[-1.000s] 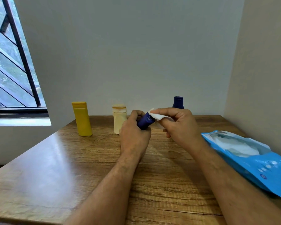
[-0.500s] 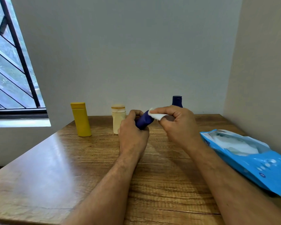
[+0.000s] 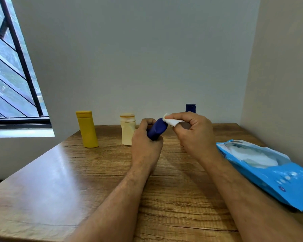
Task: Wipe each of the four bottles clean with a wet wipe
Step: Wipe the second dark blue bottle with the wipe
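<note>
- Centrally, two bare hands meet above a wooden counter (image 3: pixel 77 180).
- Left hand (image 3: pixel 144 147) is curled closed around a small dark blue bottle (image 3: pixel 157 129), which tilts up and to the right, lifted off the counter.
- Right hand (image 3: pixel 194 135) pinches a white wet wipe (image 3: pixel 172 121) between thumb and fingers, the wipe touching the bottle's upper end.
- Beyond and left of the left hand stand a cream bottle (image 3: pixel 128 131) and, further left, a yellow bottle (image 3: pixel 87 129), both upright.
- Behind the right hand, only the cap of another dark blue bottle (image 3: pixel 190 107) shows.
- Right of the right hand lies a blue wipes pack (image 3: pixel 273 173), its top open.
</note>
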`<state>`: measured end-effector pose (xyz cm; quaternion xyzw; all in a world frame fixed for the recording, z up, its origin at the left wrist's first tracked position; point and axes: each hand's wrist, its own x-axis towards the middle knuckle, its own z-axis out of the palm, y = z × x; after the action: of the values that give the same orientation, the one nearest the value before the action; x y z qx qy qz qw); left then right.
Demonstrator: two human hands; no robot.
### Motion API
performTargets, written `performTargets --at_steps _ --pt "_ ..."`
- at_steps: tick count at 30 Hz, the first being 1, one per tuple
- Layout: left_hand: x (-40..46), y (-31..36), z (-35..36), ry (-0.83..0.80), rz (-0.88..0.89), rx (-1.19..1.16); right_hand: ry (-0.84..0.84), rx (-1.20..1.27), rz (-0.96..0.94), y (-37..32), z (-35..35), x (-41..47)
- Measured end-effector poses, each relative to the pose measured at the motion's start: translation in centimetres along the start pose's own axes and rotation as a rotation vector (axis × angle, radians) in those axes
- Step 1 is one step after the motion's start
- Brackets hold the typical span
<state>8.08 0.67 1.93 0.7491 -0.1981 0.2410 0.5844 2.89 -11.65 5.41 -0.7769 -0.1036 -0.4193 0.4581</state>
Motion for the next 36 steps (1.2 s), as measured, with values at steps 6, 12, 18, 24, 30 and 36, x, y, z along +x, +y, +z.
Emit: performTargets --at_steps 6,12,18,24,30,36 --pt "-0.1 0.0 0.0 -0.079 0.041 -0.070 -0.044 -0.002 -0.089 -0.1 -0.3 0.0" --pt "0.0 -0.1 0.3 -0.125 -0.006 -0.194 0.086 0.021 -0.109 -0.2 -0.6 0.0" --pt "0.2 -0.3 0.4 -0.173 -0.026 -0.266 0.128 0.015 -0.044 0.2 -0.3 0.2" --pt "0.5 -0.1 0.1 -0.223 -0.124 -0.444 -0.061 0.200 0.091 -0.4 -0.7 0.0" --pt "0.5 -0.7 -0.1 -0.234 -0.292 -0.844 -0.102 0.085 0.138 0.6 -0.4 0.0" --pt "0.7 -0.2 -0.4 -0.212 -0.335 -1.053 -0.159 0.044 0.155 0.9 -0.7 0.2"
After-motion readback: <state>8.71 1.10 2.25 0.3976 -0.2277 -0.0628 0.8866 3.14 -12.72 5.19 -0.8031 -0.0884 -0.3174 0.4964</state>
